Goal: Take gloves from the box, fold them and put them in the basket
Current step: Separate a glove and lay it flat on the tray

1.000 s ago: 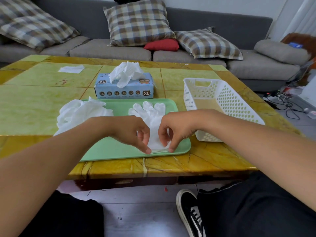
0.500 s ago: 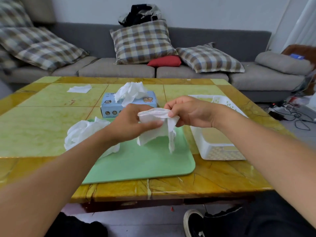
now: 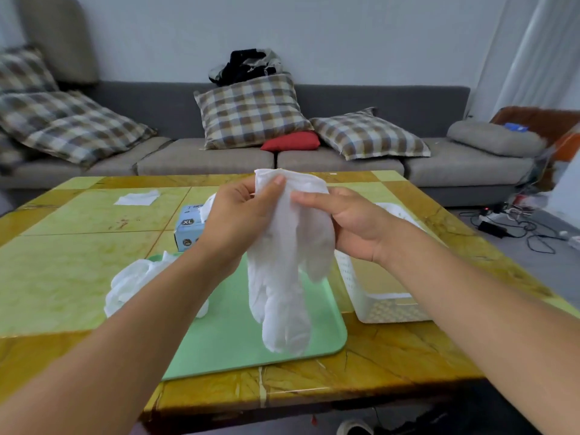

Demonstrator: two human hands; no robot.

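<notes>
1. One glove [image 3: 287, 271] hangs from my two hands, above the tray [image 3: 238, 346].
2. One glove pile [image 3: 138, 284] on its left edge.
3. One box [image 3: 188, 229] behind it.
4. One basket [image 3: 386, 296] to its right.

White glove [image 3: 284, 265] dangling, fingers downward

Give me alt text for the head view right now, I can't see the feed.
Both hands hold a white glove up by its cuff above the green tray, its fingers hanging down: left hand and right hand pinch the top edge. A heap of gloves lies on the tray's left; the glove box sits behind, the white basket on the right.
</notes>
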